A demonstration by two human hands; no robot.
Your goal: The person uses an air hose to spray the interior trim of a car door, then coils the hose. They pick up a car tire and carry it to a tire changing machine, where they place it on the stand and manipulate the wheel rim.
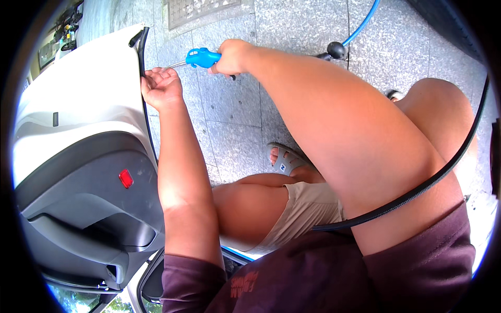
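Note:
My right hand (233,56) grips a blue air blow gun (203,57), its thin metal nozzle (180,63) pointing left. My left hand (162,87) is palm up at the edge of an open white car door (78,88), its fingers curled beside the nozzle's tip and the black rubber seal (142,52); what they hold, if anything, is hidden. The door's dark inner panel (83,172) has a red reflector (126,178).
A blue hose (361,27) runs near a black ball-shaped fitting (336,50). A black hose (399,203) crosses my right arm. My sandalled foot (284,159) rests on grey paving (229,104). A dark tyre-like shape (449,26) is at top right.

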